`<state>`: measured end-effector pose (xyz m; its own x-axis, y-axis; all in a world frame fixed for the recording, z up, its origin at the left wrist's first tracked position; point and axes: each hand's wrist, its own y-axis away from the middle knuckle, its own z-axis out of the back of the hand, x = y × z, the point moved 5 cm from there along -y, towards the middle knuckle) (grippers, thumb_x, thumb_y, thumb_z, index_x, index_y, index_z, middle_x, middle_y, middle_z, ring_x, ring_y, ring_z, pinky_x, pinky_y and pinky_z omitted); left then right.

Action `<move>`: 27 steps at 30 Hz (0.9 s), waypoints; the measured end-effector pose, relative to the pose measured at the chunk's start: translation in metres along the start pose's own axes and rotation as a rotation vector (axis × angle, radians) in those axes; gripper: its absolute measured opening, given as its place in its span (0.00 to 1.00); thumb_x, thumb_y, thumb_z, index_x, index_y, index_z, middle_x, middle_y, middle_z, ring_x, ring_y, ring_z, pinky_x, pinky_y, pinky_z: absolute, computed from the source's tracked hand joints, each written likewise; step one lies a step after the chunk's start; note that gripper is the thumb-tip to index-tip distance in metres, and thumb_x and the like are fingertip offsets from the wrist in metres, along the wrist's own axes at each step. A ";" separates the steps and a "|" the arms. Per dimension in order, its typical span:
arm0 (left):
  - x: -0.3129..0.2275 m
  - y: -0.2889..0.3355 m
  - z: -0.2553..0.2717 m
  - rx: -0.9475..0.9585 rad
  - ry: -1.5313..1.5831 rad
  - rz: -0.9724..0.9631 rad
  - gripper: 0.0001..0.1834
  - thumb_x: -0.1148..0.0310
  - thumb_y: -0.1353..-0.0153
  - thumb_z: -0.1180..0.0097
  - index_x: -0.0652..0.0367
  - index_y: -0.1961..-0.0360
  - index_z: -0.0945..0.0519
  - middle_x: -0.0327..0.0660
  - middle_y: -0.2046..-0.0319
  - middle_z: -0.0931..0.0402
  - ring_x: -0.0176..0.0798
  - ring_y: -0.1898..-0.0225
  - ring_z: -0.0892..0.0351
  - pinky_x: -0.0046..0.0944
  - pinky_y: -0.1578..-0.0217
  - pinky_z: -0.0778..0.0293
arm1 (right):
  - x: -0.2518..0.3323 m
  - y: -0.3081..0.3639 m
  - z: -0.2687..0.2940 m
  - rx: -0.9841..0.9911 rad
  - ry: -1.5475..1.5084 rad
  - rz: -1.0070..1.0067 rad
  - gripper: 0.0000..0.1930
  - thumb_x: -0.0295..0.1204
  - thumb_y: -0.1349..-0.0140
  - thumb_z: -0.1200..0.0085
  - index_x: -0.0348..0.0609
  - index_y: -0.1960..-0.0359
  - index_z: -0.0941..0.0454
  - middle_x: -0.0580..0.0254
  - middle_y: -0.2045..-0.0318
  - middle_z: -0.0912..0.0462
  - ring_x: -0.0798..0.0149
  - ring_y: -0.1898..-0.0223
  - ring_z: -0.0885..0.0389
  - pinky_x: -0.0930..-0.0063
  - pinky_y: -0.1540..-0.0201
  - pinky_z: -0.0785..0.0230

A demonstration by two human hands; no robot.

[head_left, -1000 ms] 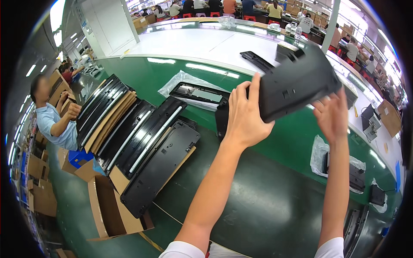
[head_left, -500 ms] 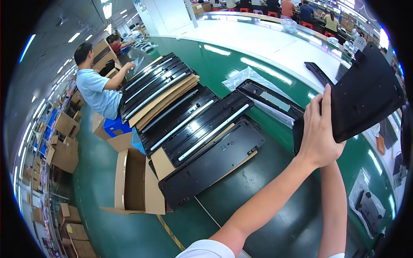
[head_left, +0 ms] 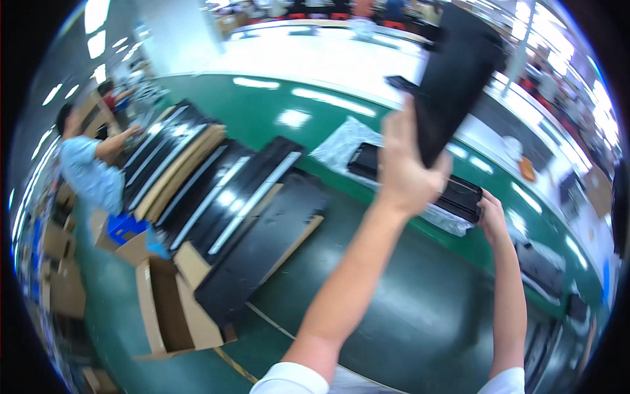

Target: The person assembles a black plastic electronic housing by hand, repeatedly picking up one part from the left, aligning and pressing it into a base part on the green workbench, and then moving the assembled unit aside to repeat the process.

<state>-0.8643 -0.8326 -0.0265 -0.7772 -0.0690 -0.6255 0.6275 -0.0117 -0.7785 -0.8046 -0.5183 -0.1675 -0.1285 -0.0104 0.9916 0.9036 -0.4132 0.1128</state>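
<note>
My left hand [head_left: 410,167] is closed on the edge of a flat black plastic panel [head_left: 456,75], held up and tilted above the green bench. The panel is blurred by motion. Lower and to the right, my right hand [head_left: 492,215] grips the right end of a long black plastic housing [head_left: 462,198]. That housing lies on a clear plastic bag [head_left: 344,141] on the bench, and my left hand and wrist hide its middle.
At left lie overlapping black panels [head_left: 243,243] with light strips and cardboard sheets. An open carton [head_left: 174,308] stands beside them. A co-worker in a light blue shirt [head_left: 88,174] is at far left. Another black part [head_left: 541,269] sits on the bench at right.
My view has swung to the right. My right hand has moved from beneath the raised panel down to the housing's end. The left hand still holds the panel, which is now turned more edge-on.
</note>
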 end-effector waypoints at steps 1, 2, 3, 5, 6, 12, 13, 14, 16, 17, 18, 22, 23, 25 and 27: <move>0.003 -0.002 0.003 -0.021 -0.007 -0.029 0.48 0.68 0.45 0.32 0.70 0.26 0.40 0.54 0.46 0.27 0.53 0.44 0.26 0.47 0.40 0.31 | -0.001 0.006 0.029 -0.014 0.043 0.014 0.30 0.24 0.41 0.57 0.40 0.34 0.25 0.68 0.62 0.20 0.71 0.67 0.24 0.70 0.61 0.24; 0.002 -0.004 0.006 0.036 0.047 0.067 0.48 0.71 0.45 0.33 0.69 0.24 0.42 0.59 0.39 0.29 0.57 0.37 0.28 0.50 0.35 0.33 | -0.007 0.008 0.068 -0.019 0.185 -0.006 0.31 0.24 0.41 0.56 0.44 0.33 0.24 0.68 0.62 0.21 0.71 0.64 0.26 0.70 0.59 0.27; 0.008 -0.002 0.006 0.012 0.265 0.153 0.46 0.71 0.43 0.33 0.67 0.24 0.41 0.54 0.40 0.27 0.49 0.36 0.28 0.45 0.36 0.32 | 0.003 0.029 0.074 -0.092 0.211 -0.064 0.31 0.25 0.41 0.55 0.48 0.32 0.24 0.67 0.60 0.19 0.70 0.59 0.25 0.66 0.55 0.26; 0.032 0.004 0.005 0.015 0.327 0.267 0.41 0.73 0.41 0.34 0.68 0.27 0.36 0.50 0.43 0.25 0.44 0.38 0.28 0.40 0.38 0.32 | 0.005 0.048 0.100 -0.097 0.246 -0.128 0.34 0.22 0.42 0.54 0.51 0.30 0.25 0.64 0.54 0.16 0.67 0.57 0.21 0.65 0.55 0.25; 0.042 0.006 0.002 0.008 0.369 0.291 0.37 0.73 0.40 0.34 0.68 0.31 0.32 0.48 0.44 0.25 0.43 0.39 0.27 0.40 0.38 0.32 | 0.007 0.056 0.107 -0.124 0.271 -0.141 0.33 0.20 0.43 0.53 0.46 0.31 0.24 0.62 0.55 0.16 0.65 0.62 0.19 0.67 0.56 0.25; 0.039 0.013 -0.011 0.043 0.396 0.300 0.26 0.71 0.37 0.34 0.68 0.40 0.25 0.46 0.45 0.26 0.42 0.38 0.29 0.39 0.38 0.33 | 0.029 0.078 0.110 -0.281 1.214 0.366 0.16 0.28 0.39 0.39 0.39 0.49 0.16 0.42 0.47 0.21 0.42 0.42 0.23 0.53 0.38 0.28; 0.035 0.015 -0.015 0.054 0.386 0.297 0.26 0.69 0.37 0.33 0.68 0.40 0.25 0.47 0.44 0.26 0.43 0.37 0.29 0.41 0.37 0.33 | 0.037 0.082 0.102 -0.210 1.251 0.427 0.13 0.28 0.39 0.37 0.41 0.52 0.15 0.46 0.46 0.23 0.43 0.40 0.25 0.54 0.38 0.28; 0.033 0.015 -0.016 0.062 0.380 0.288 0.26 0.68 0.36 0.34 0.68 0.40 0.25 0.48 0.44 0.26 0.44 0.36 0.30 0.42 0.36 0.33 | 0.038 0.080 0.102 -0.221 1.252 0.419 0.13 0.28 0.39 0.37 0.41 0.52 0.15 0.46 0.46 0.23 0.43 0.40 0.25 0.54 0.38 0.28; 0.032 0.016 -0.016 0.074 0.372 0.282 0.26 0.66 0.36 0.34 0.68 0.40 0.25 0.49 0.44 0.25 0.45 0.36 0.30 0.43 0.36 0.34 | 0.027 0.068 0.093 -0.023 1.475 0.396 0.10 0.31 0.39 0.34 0.42 0.58 0.15 0.51 0.48 0.25 0.46 0.41 0.27 0.55 0.39 0.28; 0.031 0.017 -0.020 0.084 0.378 0.276 0.27 0.66 0.35 0.34 0.68 0.40 0.25 0.49 0.44 0.25 0.45 0.36 0.30 0.43 0.36 0.34 | 0.023 0.062 0.099 -0.025 1.480 0.388 0.10 0.31 0.39 0.34 0.42 0.58 0.15 0.51 0.48 0.25 0.46 0.41 0.27 0.55 0.39 0.28; 0.030 0.019 -0.023 0.094 0.384 0.271 0.27 0.65 0.35 0.34 0.68 0.40 0.25 0.49 0.44 0.25 0.45 0.36 0.29 0.43 0.36 0.34 | 0.014 0.055 0.102 0.046 1.504 0.377 0.10 0.32 0.39 0.33 0.42 0.60 0.16 0.52 0.48 0.25 0.47 0.42 0.28 0.54 0.39 0.29; 0.025 0.022 -0.033 0.128 0.377 0.287 0.27 0.64 0.35 0.33 0.68 0.40 0.25 0.48 0.45 0.25 0.43 0.37 0.29 0.41 0.36 0.35 | 0.020 0.043 0.112 0.116 1.470 0.401 0.10 0.35 0.35 0.36 0.42 0.63 0.17 0.50 0.52 0.22 0.45 0.44 0.26 0.53 0.41 0.29; 0.024 0.021 -0.031 0.133 0.377 0.292 0.27 0.64 0.35 0.33 0.68 0.40 0.25 0.48 0.45 0.25 0.43 0.37 0.29 0.41 0.36 0.35 | 0.026 0.043 0.112 0.102 1.439 0.365 0.10 0.36 0.34 0.37 0.42 0.64 0.17 0.49 0.54 0.20 0.44 0.46 0.25 0.52 0.41 0.29; 0.024 0.019 -0.028 0.117 0.398 0.270 0.27 0.64 0.34 0.34 0.69 0.40 0.25 0.47 0.45 0.26 0.42 0.38 0.29 0.40 0.36 0.35 | 0.029 0.038 0.110 0.106 1.486 0.319 0.10 0.36 0.34 0.38 0.42 0.63 0.16 0.47 0.59 0.17 0.43 0.49 0.20 0.52 0.45 0.25; 0.025 0.018 -0.027 0.121 0.405 0.269 0.25 0.66 0.33 0.35 0.68 0.40 0.24 0.45 0.45 0.26 0.38 0.39 0.29 0.37 0.37 0.35 | 0.026 0.030 0.110 0.114 1.515 0.060 0.11 0.35 0.36 0.36 0.41 0.61 0.16 0.46 0.59 0.15 0.43 0.53 0.16 0.51 0.50 0.22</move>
<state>-0.8741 -0.8078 -0.0577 -0.5277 0.3073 -0.7919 0.7903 -0.1642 -0.5904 -0.7356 -0.4312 -0.1317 -0.3134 -0.9496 0.0052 0.9391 -0.3091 0.1504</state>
